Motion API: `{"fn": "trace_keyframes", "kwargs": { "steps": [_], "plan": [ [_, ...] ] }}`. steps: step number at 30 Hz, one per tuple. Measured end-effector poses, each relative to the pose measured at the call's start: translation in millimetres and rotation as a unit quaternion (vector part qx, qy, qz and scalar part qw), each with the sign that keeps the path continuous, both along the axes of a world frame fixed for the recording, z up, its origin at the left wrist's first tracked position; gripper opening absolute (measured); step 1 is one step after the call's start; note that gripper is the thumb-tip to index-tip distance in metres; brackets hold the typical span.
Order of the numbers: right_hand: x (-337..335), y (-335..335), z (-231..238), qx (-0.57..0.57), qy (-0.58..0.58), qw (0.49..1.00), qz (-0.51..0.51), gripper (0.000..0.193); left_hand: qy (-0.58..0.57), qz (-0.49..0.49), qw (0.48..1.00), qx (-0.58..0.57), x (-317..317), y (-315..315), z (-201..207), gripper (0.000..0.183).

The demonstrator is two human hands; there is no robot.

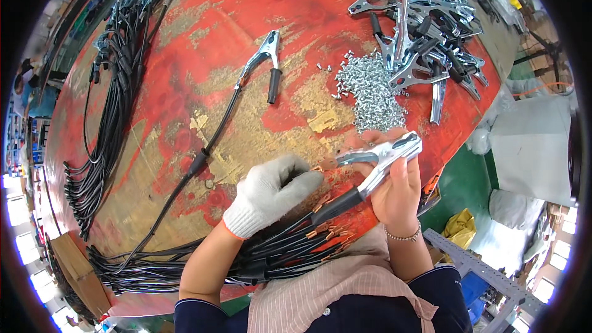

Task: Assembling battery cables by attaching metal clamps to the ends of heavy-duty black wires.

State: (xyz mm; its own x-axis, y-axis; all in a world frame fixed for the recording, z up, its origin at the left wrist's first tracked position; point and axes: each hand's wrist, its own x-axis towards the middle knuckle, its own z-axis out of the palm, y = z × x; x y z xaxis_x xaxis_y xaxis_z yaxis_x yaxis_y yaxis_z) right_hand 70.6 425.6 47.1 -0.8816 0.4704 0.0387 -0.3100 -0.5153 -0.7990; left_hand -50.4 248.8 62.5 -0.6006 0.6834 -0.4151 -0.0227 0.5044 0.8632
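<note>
My right hand (398,194), bare with a beaded bracelet at the wrist, grips a silver battery clamp (390,155). One of the clamp's handles wears a black sleeve (336,207); its jaw end points up and right. Close to its left, my left hand (268,190) in a white knit glove has its fingers closed. A small copper lug (318,168) shows at their tips; the cable behind it is hidden. Below both hands lies a bundle of black cables (271,259) with copper ends (330,234), partly covered by my left arm.
Another clamp (267,55) joined to a black cable lies mid-table. Loose small screws (373,92) are heaped beside a pile of clamps (425,24) at the far right. Clamped cables (120,98) lie bundled on the left. A wooden block (80,274) sits at the near-left edge.
</note>
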Motion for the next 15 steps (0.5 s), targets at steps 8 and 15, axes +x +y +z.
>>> {"fn": "trace_keyframes", "kwargs": {
  "steps": [8,15],
  "plan": [
    [0.5,-10.1,6.2,0.016,0.011,1.000,0.011,0.039,0.013,-0.028,0.995,-0.095,0.6,4.1,20.8,0.026],
    [2.7,-11.8,10.5,0.033,-0.011,0.999,0.010,0.045,0.034,-0.026,0.997,-0.058,2.9,1.3,15.7,0.030]
  ]
}}
